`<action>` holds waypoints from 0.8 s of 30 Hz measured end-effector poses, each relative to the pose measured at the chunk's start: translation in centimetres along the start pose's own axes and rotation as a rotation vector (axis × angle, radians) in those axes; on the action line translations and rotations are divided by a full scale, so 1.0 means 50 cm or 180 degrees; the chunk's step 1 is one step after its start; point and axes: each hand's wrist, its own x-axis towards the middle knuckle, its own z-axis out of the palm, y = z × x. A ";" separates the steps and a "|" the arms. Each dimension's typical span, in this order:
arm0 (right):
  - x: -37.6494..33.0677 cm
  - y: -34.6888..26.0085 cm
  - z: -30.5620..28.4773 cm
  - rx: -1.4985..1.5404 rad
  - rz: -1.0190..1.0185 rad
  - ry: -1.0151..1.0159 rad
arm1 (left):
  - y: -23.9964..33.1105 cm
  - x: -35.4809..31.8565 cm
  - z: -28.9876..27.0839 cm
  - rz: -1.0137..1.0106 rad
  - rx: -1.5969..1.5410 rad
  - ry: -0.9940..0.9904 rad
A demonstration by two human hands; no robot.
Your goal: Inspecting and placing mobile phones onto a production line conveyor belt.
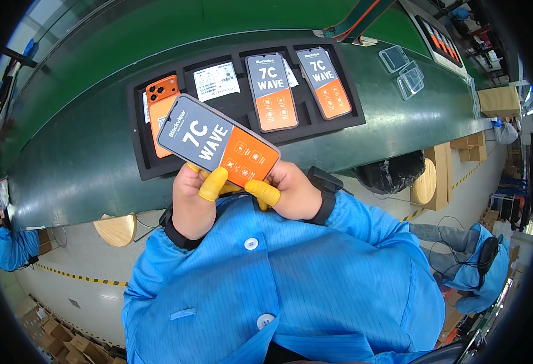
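My left hand [196,197] and my right hand [290,191], with yellow finger cots on several fingers, both grip the near edge of a smartphone [215,139]. Its front faces up, covered with a grey and orange printed film, and it tilts down toward the right. Behind it lies a black foam tray [148,162] with several compartments. An orange phone [162,94], back up, sits in the leftmost one, partly hidden by the held phone. A white printed label [216,81] lies in the second. Two film-covered phones, one phone [272,94] and another phone [324,82], occupy the right compartments.
Clear plastic cases [410,80] lie on the green bench [369,130] right of the tray. A black bag [391,173] and wooden stools, one stool [116,230] at left, stand by the near edge. A person in blue [472,267] is at right, another person [14,247] at far left.
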 end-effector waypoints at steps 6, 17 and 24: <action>0.003 0.010 0.002 -0.0694 -0.0679 0.0143 | -0.007 -0.003 -0.006 0.0172 0.0150 0.0013; 0.004 -0.006 -0.012 0.0593 0.0226 -0.0457 | 0.000 -0.002 0.008 0.0100 0.0092 0.0076; 0.009 -0.004 -0.007 0.0211 0.0023 -0.0360 | -0.005 -0.001 0.003 0.0152 0.0154 0.0100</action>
